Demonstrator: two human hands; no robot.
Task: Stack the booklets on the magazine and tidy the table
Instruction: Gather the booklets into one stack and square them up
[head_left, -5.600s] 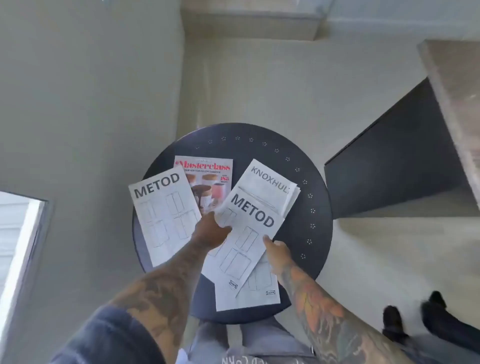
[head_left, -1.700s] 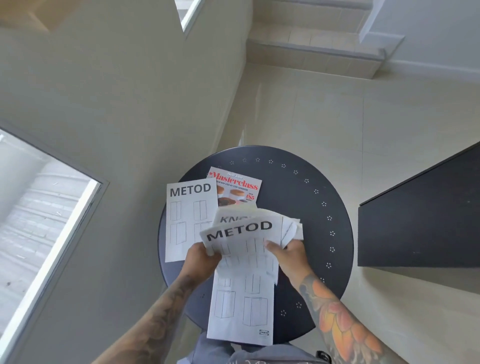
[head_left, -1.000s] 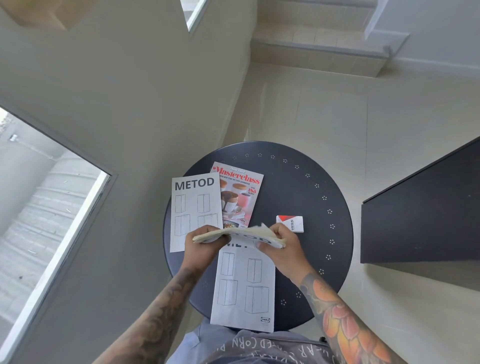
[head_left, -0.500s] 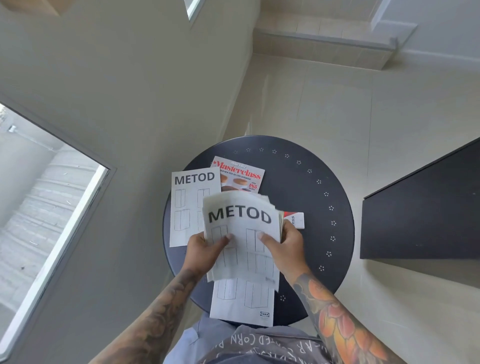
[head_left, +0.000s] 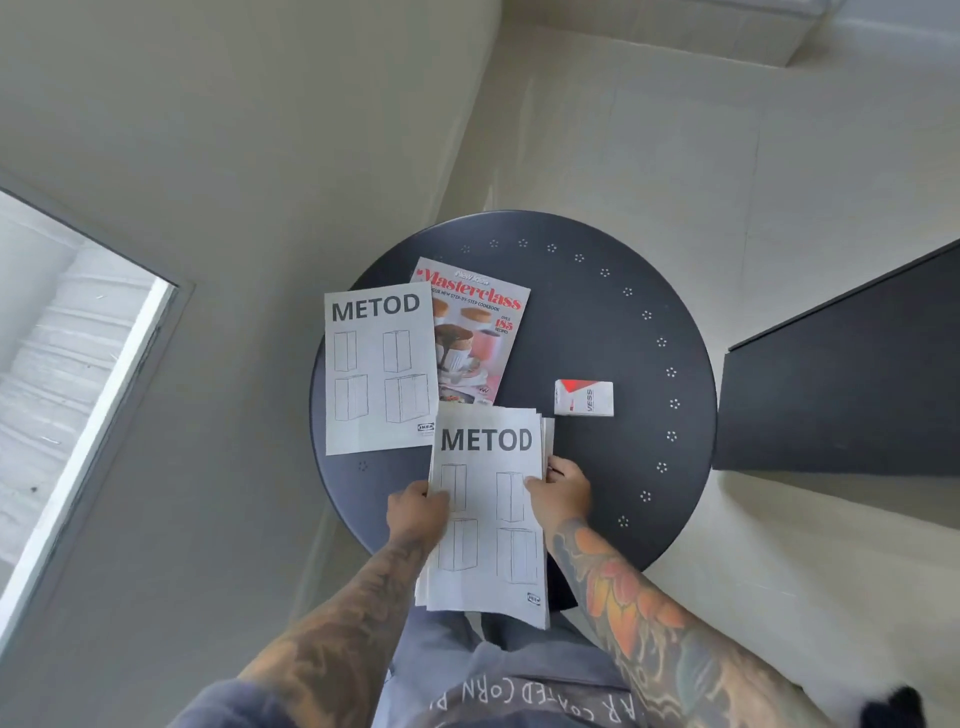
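On the round black table (head_left: 597, 322) lies a colourful Masterclass magazine (head_left: 478, 332) at the back. A white METOD booklet (head_left: 382, 364) rests flat beside it, overlapping its left edge. Nearer to me, a squared-up pile of white booklets (head_left: 488, 551) with a METOD cover on top lies at the table's front edge and juts past it. My left hand (head_left: 415, 512) grips the pile's left side. My right hand (head_left: 558, 493) grips its right side. The booklets beneath the top cover are hidden.
A small white and red VESS box (head_left: 584, 398) lies right of the pile on the table. A dark cabinet (head_left: 841, 384) stands at the right. A wall with a window (head_left: 72, 364) runs along the left. Pale tiled floor surrounds the table.
The pile I held tilted up half a second ago now lies flat and aligned at the table's front. The magazine is uncovered again. My hands stay on the pile's sides.
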